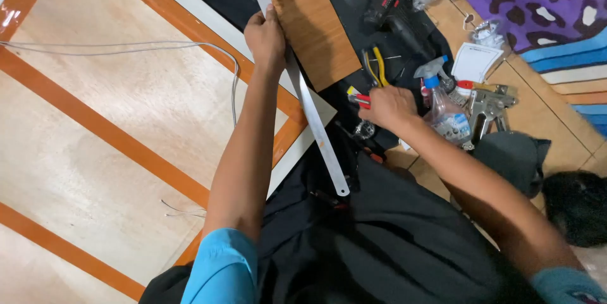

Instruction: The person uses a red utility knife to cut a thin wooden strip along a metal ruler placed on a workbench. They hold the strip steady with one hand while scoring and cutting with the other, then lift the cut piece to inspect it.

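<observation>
My left hand (265, 37) presses down on a long metal ruler (314, 128) that runs along the left edge of a brown wooden board (313, 22). The ruler reaches from the top of the view down to my lap. Over a heap of tools to the right, my right hand (387, 106) closes around a small red-handled tool (358, 98). Only the tool's red end shows beyond my fingers. Yellow-handled pliers (374, 63) lie just above that hand.
A large pale panel with orange bands (114, 114) fills the left, with a grey cable (126, 46) across it. To the right lie a black power drill (391, 5), a spray bottle (446, 111), a metal staple gun (488, 106) and a purple spotted rug (544, 0).
</observation>
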